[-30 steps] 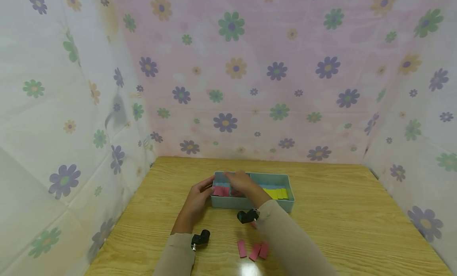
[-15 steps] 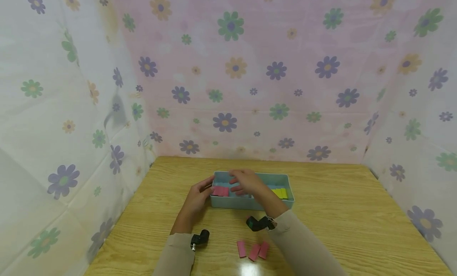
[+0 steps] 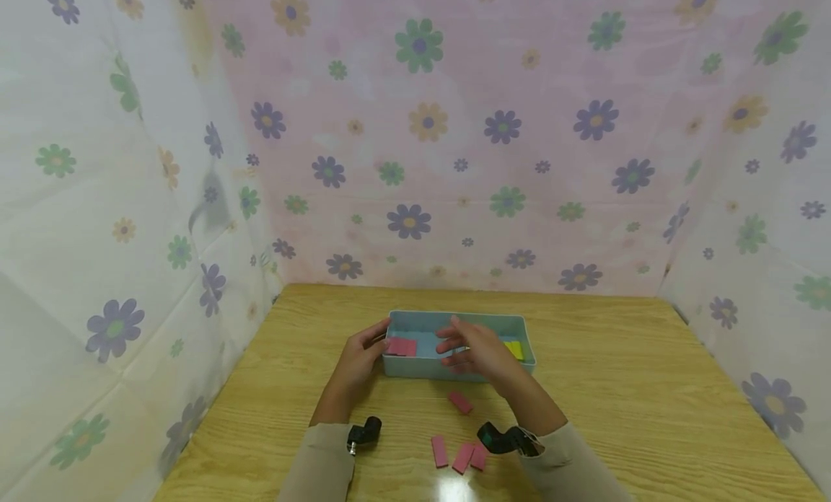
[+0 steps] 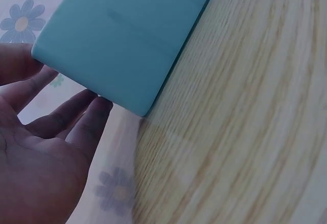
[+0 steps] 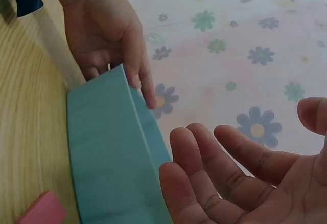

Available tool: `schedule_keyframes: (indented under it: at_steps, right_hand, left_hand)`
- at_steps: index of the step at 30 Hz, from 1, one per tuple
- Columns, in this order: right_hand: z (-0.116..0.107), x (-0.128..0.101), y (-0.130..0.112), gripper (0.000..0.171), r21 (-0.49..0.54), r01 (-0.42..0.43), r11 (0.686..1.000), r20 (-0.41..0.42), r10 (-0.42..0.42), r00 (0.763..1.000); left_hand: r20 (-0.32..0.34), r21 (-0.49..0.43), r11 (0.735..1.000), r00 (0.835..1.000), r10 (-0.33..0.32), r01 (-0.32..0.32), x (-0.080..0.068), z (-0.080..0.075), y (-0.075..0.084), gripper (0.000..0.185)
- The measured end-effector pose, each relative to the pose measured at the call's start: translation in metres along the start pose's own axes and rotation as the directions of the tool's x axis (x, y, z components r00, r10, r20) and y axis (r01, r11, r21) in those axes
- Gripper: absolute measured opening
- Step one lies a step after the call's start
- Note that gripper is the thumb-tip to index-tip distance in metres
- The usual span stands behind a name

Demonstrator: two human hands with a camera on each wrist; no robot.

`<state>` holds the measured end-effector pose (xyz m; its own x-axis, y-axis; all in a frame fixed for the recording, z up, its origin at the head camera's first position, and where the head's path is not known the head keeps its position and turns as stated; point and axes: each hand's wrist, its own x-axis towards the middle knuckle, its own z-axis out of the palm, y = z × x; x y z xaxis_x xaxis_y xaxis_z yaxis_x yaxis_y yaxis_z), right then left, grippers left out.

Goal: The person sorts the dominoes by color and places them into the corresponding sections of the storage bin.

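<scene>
Pink tiles loose on the worktop nearest the body, one more pink tile just short of the teal tray. Left hand resting against the tray's left end, fingers straight; right hand spread and empty above it. Inside, pink pieces left, yellow pieces right.

No words, numbers or brand marks can be read anywhere here: the teal box between the hands carries none, and the pink pieces near the wrists are plain too.
</scene>
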<state>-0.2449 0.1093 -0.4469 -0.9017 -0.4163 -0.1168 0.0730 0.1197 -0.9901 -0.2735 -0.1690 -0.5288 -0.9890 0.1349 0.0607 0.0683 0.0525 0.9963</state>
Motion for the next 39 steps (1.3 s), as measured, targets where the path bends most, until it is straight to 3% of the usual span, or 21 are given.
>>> schedule_keyframes:
  at_steps: [7,13,19,25,39]
  right_hand:
    - [-0.016,-0.018,0.019,0.074,0.022,-0.012,1.0,-0.023,0.013,1.0]
    - [-0.03,-0.026,0.029,0.062,0.045,0.008,0.999,-0.032,-0.007,0.999]
    - [-0.041,-0.033,0.039,0.05,-0.027,0.006,1.0,-0.015,-0.006,1.0]
    - [-0.045,-0.032,0.048,0.048,-0.096,0.003,0.995,-0.005,-0.004,1.0]
    - [-0.038,-0.032,0.064,0.036,-0.303,-0.001,0.953,-0.016,-0.004,1.0]
  left_hand:
    - [-0.004,0.004,1.0,1.0,0.022,-0.022,0.001,0.002,-0.001,0.048]
    - [-0.012,0.005,1.0,1.0,0.021,-0.021,0.002,0.005,-0.001,0.048]
    - [-0.002,0.019,0.999,0.999,0.036,-0.036,0.002,0.004,-0.002,0.049]
    - [-0.033,0.053,0.998,0.999,0.024,-0.022,0.001,0.002,0.002,0.048]
    - [-0.022,0.058,0.997,0.998,0.05,-0.049,0.003,-0.001,0.001,0.047]
